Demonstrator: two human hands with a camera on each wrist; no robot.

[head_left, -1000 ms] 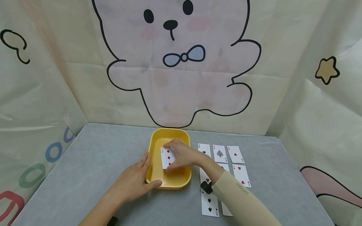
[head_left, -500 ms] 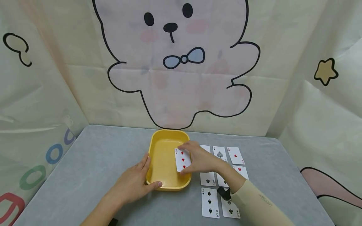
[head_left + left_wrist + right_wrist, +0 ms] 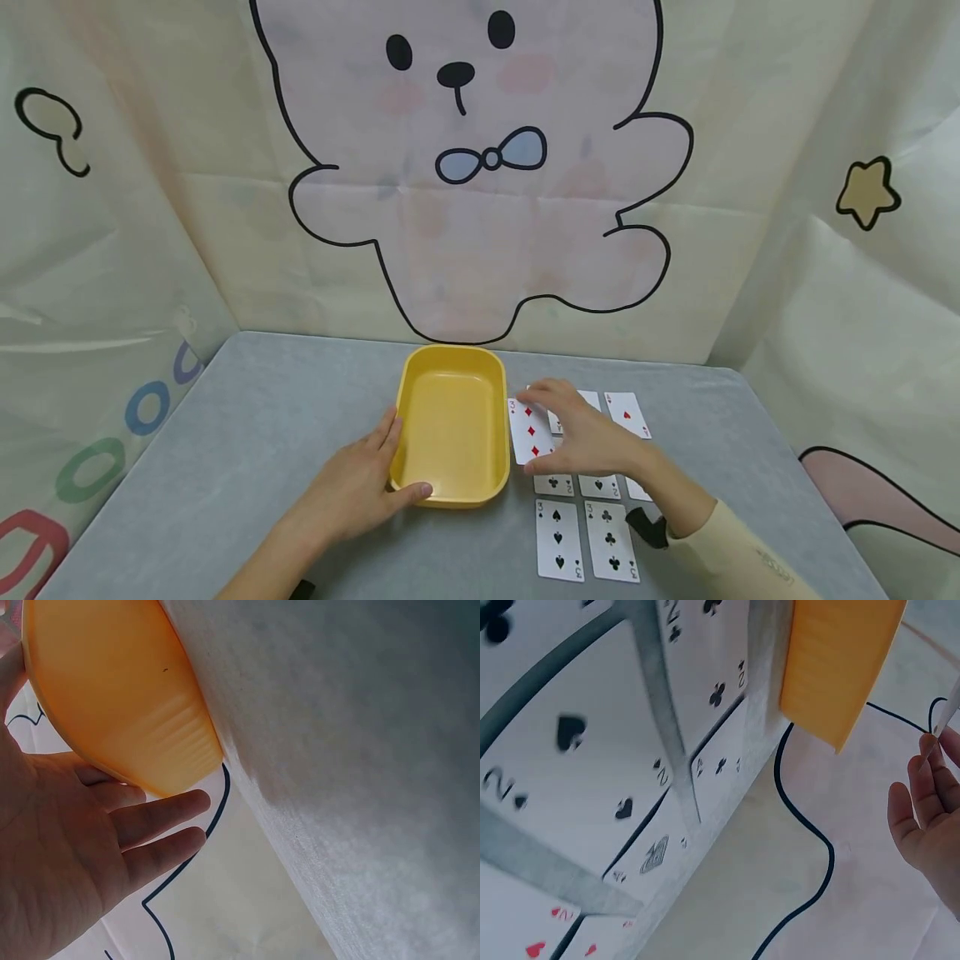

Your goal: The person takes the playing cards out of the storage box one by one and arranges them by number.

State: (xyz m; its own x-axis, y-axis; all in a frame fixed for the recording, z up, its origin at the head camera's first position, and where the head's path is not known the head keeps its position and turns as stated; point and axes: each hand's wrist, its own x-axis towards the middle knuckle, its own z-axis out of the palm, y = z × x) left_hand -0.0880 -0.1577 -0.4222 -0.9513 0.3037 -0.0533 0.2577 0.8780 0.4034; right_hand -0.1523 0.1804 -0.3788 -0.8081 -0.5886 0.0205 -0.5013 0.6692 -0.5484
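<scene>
My right hand (image 3: 588,433) pinches a three of diamonds (image 3: 530,429) by its short edges, just right of the yellow tray (image 3: 450,425). In the right wrist view that card (image 3: 946,712) shows nearly edge-on at the fingertips. Beneath the hand lie face-up cards in rows, partly hidden by it. My left hand (image 3: 363,479) rests against the tray's left side with fingers extended and the thumb at the near corner. From the left wrist, the fingers (image 3: 161,821) stretch along the tray's outer wall.
An ace of hearts (image 3: 627,414) lies in the far row. The near row has a three of spades (image 3: 558,540) beside a three of clubs (image 3: 611,542). A grey cloth (image 3: 315,392) covers the table, and a curtain with a bear drawing (image 3: 480,250) hangs behind.
My right hand has carried the three of diamonds from over the tray to the right, past its rim and over the laid-out cards. The left hand stays at the tray.
</scene>
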